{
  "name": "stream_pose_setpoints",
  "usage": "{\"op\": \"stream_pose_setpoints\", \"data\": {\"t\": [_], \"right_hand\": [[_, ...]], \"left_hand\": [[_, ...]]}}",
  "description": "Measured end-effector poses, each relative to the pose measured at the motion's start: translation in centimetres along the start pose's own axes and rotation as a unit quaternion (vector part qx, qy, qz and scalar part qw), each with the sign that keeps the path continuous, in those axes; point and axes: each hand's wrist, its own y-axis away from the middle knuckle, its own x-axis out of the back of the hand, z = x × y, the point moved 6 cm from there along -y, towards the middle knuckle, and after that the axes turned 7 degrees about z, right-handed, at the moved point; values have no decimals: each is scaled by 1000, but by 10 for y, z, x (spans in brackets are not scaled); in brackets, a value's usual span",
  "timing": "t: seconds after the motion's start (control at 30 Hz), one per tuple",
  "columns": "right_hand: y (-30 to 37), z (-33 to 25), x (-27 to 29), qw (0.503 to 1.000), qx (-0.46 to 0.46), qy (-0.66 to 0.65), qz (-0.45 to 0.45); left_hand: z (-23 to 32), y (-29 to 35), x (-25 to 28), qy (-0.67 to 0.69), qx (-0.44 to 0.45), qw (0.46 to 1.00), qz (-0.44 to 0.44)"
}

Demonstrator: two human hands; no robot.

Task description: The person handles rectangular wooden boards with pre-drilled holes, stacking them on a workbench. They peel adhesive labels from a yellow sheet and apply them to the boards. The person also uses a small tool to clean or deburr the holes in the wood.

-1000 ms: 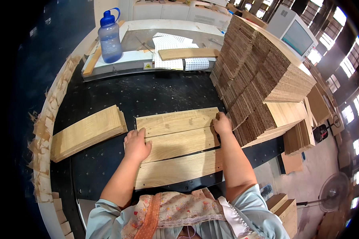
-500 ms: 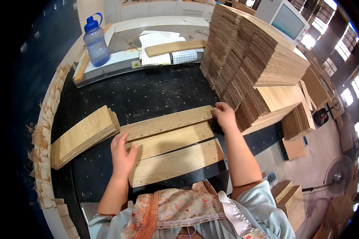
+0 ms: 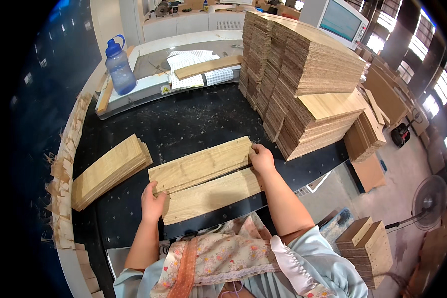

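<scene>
At black table point(image 3: 184, 114), hands point(image 3: 153, 203) point(image 3: 262, 160) half curled, holding wooden board point(image 3: 201, 161) at both ends

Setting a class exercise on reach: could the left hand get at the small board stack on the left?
Probably yes: the left hand touches the left end of the upper board, but the small stack lies close by, with only black tabletop apparent between.

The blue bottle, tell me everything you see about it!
The bottle looks like see-through bluish plastic, with a looped, darker blue lid on. It stands upright on the pale ledge behind the black table, beside a wooden strip. Neither the left hand nor right hand touches it. I can't tell how full it is.
</scene>
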Motion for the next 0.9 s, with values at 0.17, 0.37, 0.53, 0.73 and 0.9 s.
{"op": "stream_pose_setpoints", "data": {"t": [0.17, 0.37, 0.53, 0.73, 0.9], "right_hand": [[5, -29, 33, 996, 71, -32, 44], [45, -20, 64, 993, 107, -36, 29], [76, 35, 73, 996, 31, -79, -5], [62, 44, 73, 1000, -15, 3, -5], [55, 26, 51, 1000, 25, -2, 1]], "left_hand": [[27, 4, 20, -34, -105, 992, 59], [42, 44, 51, -23, -78, 997, 1], [12, 75, 41, 3, -13, 998, -64], [-3, 74, 15, 162, 76, 977, -116], [5, 61, 6, 232, 79, 968, -53]]}}
